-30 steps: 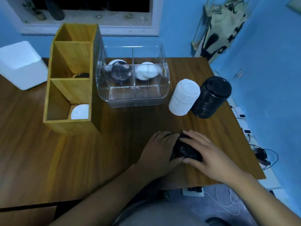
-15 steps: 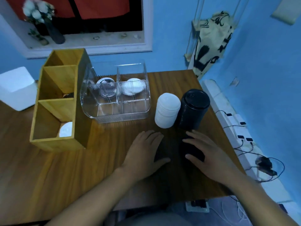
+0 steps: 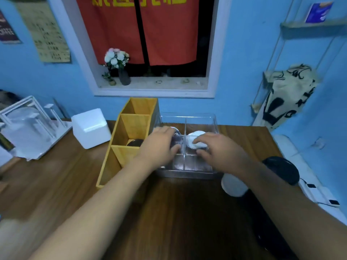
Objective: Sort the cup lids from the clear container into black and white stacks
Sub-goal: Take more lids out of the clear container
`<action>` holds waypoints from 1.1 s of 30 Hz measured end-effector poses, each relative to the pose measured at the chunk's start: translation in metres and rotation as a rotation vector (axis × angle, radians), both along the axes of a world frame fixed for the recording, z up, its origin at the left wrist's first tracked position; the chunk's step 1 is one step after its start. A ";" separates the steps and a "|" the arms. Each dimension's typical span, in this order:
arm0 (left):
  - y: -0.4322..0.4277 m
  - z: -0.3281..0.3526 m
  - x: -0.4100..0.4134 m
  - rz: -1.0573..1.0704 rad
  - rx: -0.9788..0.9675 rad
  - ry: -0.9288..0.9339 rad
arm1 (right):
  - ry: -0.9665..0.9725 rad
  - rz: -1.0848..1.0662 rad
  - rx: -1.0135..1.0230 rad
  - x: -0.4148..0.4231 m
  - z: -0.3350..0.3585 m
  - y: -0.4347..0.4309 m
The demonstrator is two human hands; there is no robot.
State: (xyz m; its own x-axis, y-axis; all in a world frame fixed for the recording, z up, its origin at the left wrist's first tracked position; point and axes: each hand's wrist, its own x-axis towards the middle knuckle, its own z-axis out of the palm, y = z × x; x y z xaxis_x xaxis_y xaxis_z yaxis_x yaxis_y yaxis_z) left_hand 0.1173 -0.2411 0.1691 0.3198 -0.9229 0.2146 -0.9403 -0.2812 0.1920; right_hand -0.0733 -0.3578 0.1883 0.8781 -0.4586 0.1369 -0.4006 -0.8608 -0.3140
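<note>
Head view: both arms reach fwd over the brown wooden table into the clear ribbed plastic container, which sits toward the table's far side and is split into compartments by clear dividers.

At the rear-left compartment the left hand has its fingers curled over the top of a dark round cup lid w/ the thumb at its near edge, so it grips the lid. Edges are blurred. At the rear-right compartment the right hand keeps its fingers narrow: index on top, thumb at the near edge of a white round cup lid, pinching it. Can't tell if more lids lie under either one.

On the table, just in front of the container's R corner, stands the stack of white lids, partly hidden by the R forearm. Just beside it, further R near the table edge, is the stack of black lids.

A tall light-wood organiser w/ three compartments stands right against the container's L side. A white foam box sits further L.
</note>
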 end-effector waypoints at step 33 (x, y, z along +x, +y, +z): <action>-0.151 -0.021 0.064 0.155 0.579 0.065 | 0.723 -0.237 0.095 0.155 -0.041 -0.115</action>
